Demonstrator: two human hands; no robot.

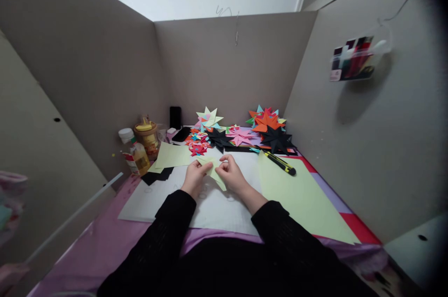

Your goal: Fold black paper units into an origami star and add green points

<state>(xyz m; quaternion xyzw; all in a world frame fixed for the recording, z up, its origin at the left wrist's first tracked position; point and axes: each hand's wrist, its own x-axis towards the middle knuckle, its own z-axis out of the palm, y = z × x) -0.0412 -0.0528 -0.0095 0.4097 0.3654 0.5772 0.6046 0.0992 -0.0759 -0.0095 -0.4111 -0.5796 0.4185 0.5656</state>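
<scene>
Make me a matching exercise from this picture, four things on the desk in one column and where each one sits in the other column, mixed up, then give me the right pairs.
Things:
1. utility knife
2. folded light green paper
3. glue bottle
4. black paper star

Places:
A. at the left edge of the desk, beside a jar
B. held between the left hand and right hand
C. at the back right, below an orange star
D. lying at the top edge of the large light green sheet

Pairs: 1-D, 2-B, 3-A, 4-C
</scene>
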